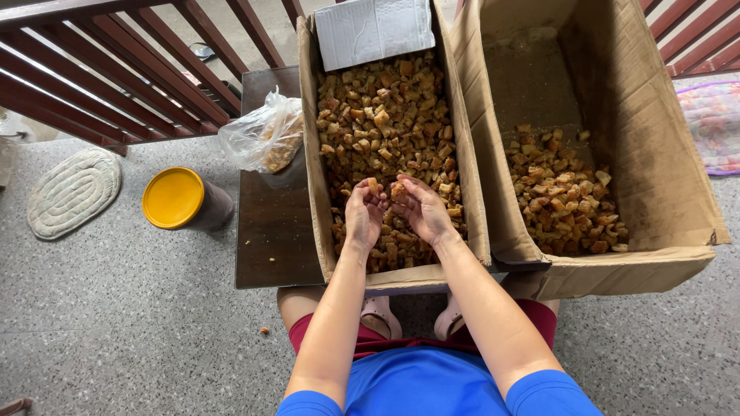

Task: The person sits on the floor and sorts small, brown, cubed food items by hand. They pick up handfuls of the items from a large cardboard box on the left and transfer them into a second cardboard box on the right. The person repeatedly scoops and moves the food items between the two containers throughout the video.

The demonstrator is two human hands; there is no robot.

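Observation:
My left hand (363,216) and my right hand (421,209) are cupped together over the near part of a long cardboard box (314,177). That box is filled with several brown toasted bread cubes (385,115). Each hand holds a few of these cubes, palms turned inward and fingers curled. A second, larger cardboard box (655,162) stands to the right, with a smaller heap of the same cubes (566,196) at its near end.
A clear plastic bag (264,139) with some cubes lies on a dark low table (270,231) left of the boxes. A jar with a yellow lid (174,198) and an oval mat (73,191) sit on the speckled floor. Red-brown railings (116,77) run behind.

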